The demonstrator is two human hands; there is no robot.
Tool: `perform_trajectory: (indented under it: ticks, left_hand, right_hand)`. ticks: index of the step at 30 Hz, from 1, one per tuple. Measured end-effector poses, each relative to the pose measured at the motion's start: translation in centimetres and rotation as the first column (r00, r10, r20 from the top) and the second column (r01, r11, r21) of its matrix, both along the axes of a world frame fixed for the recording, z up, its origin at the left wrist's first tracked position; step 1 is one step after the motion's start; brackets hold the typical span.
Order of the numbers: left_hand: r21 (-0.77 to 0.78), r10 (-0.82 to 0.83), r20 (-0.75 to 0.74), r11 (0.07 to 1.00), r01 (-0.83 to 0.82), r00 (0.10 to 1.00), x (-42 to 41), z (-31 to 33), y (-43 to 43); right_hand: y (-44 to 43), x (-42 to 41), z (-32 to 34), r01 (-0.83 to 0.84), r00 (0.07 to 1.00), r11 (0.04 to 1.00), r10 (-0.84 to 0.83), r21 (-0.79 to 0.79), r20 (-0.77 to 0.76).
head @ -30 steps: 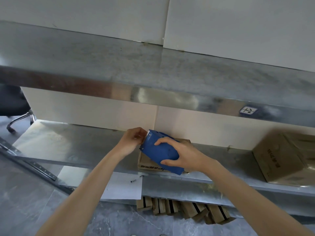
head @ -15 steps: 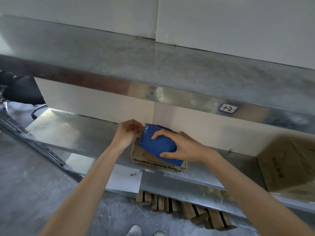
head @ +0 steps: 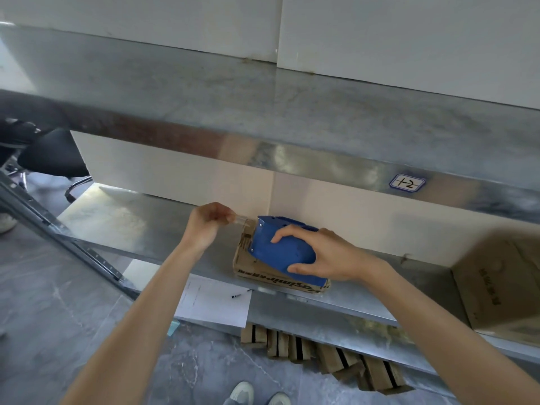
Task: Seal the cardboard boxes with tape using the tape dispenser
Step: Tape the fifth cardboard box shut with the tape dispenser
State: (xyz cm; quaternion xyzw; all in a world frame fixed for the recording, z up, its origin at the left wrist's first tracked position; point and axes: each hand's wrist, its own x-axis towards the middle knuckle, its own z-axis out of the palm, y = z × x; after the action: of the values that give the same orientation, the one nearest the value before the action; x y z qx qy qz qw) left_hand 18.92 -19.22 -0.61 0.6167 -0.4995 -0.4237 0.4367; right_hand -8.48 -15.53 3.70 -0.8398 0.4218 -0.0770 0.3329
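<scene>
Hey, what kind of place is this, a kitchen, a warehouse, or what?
Most likely a warehouse packing or stockroom area. It has grey galvanised metal shelving with a handwritten bin label, brown cardboard boxes on the shelf, bundles of flat-packed cardboard beneath it, and a blue plastic tape dispenser in use.

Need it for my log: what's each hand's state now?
Left hand: pinches the clear tape end.
Right hand: grips the blue tape dispenser.
</scene>
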Motion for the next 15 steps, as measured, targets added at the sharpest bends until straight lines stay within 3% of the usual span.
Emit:
perform_trajectory:
  ticks: [15]
  left_hand:
    - [0.038, 0.046, -0.019, 0.998, -0.045, 0.999, 3.0, -1.1, -0.7]
  right_hand:
    - [0.7, -0.2, 0.1, 0.022, 0.997, 1.000, -0.022, -0.005, -0.071]
